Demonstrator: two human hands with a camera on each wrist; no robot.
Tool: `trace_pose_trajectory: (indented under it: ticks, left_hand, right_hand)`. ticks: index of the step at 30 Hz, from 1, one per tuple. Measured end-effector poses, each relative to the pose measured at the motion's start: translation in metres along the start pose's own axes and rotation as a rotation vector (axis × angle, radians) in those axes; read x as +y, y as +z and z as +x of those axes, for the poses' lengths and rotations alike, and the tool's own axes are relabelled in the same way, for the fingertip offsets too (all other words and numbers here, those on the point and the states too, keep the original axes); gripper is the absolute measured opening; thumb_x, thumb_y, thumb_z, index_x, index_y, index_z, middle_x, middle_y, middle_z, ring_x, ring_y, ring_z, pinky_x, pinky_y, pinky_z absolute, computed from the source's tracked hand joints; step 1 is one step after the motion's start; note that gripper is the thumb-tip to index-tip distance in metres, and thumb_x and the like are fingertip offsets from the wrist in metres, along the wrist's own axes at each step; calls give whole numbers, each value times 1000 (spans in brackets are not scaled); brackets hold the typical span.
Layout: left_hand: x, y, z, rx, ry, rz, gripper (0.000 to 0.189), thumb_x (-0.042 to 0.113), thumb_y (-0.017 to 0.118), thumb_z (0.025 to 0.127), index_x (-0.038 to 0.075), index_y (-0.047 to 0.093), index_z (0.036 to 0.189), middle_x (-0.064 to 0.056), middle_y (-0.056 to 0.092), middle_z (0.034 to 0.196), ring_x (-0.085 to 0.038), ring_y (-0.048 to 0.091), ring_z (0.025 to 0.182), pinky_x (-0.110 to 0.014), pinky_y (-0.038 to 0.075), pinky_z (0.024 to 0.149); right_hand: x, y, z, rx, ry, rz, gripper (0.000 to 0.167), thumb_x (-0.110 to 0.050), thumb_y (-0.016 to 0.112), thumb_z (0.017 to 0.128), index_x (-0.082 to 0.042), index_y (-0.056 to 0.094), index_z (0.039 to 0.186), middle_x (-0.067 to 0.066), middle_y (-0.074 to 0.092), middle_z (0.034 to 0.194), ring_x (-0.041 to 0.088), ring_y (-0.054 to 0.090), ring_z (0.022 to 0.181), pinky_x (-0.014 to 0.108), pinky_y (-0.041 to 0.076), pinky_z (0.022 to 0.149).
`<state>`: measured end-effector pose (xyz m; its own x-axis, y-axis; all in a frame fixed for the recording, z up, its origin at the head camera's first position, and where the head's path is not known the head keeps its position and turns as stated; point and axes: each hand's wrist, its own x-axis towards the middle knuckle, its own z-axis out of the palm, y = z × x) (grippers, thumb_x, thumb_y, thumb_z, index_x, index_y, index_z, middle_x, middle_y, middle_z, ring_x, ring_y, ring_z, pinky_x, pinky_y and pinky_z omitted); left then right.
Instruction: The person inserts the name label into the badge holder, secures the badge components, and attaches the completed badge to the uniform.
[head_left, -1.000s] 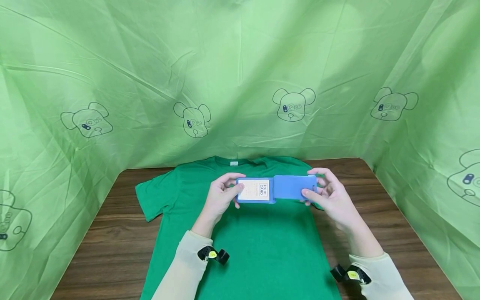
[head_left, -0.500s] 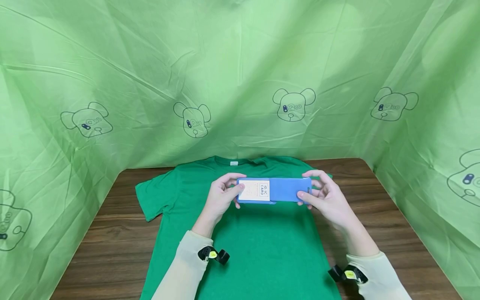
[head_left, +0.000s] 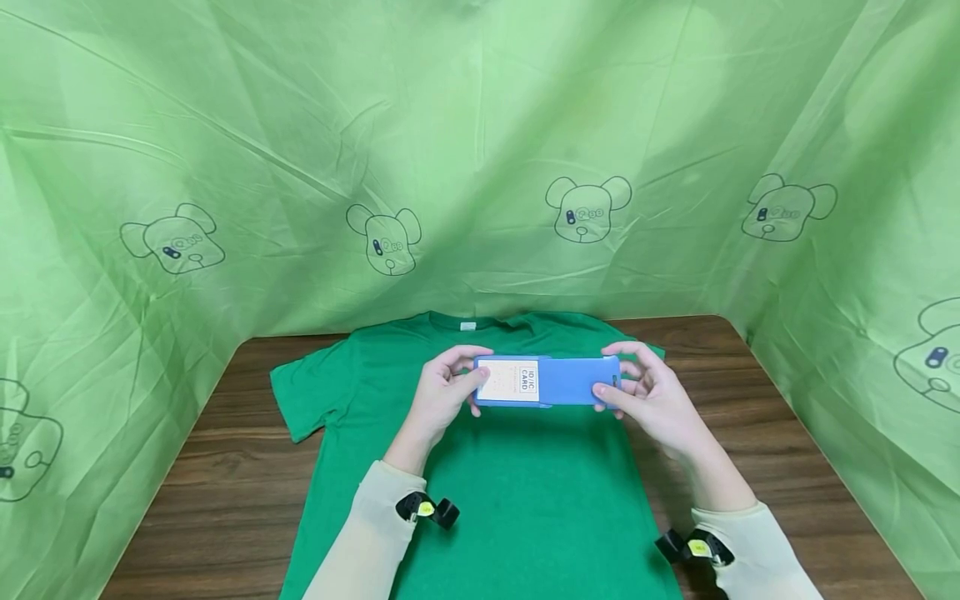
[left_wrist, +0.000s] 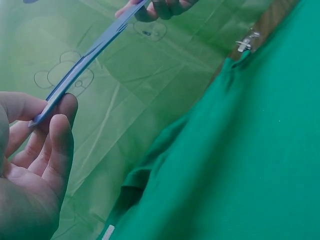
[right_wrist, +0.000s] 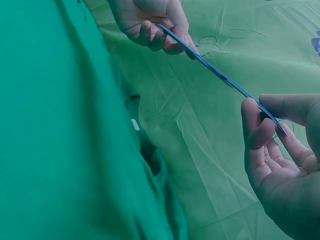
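A blue badge holder (head_left: 573, 381) is held sideways above a green T-shirt (head_left: 517, 500), in two overlapping parts. Its left part shows a pale card (head_left: 501, 381) printed "ID/IC CARD"; the right part is plain blue with a small slot at its end. My left hand (head_left: 441, 390) pinches the left end, thumb on the card face. At the slotted end, my right hand (head_left: 654, 396) grips with the thumb in front and fingers behind. Both wrist views show the holder edge-on, a thin blue strip (left_wrist: 82, 65), with the two parts overlapping near its middle (right_wrist: 220, 74).
The T-shirt lies spread on a dark wooden table (head_left: 225, 475), collar at the far side. A small shiny metal piece (left_wrist: 245, 44) lies beside the shirt in the left wrist view. Green printed cloth (head_left: 480, 167) surrounds the table at the back and sides.
The right hand has moved slightly left, bringing the plain blue part closer in line and further over the card part. The left hand has stayed in place.
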<state>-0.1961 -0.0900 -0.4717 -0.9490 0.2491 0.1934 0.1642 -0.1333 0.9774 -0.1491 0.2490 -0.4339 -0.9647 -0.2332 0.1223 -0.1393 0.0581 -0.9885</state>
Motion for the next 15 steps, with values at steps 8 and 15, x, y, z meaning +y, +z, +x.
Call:
trace_pose_trajectory:
  ticks: [8,15]
  left_hand:
    - [0,0,-1,1,-5,5,30,7,73,105,1,73,135,-16,74,104,-20,73,68,-31,56,50]
    - [1,1,0,-2,-6,-4,32,6,71,106,-4,70,137,-16,75,104,-19,73,69,-30,56,50]
  right_hand:
    - [0,1,1,-4,-1,-2,48,-2,75,103,-16,54,145,10,74,119,25,79,81,28,59,63]
    - [1,2,1,-8,-4,2,48,-1,75,103,-15,54,144,10,73,119,32,78,82,30,59,64]
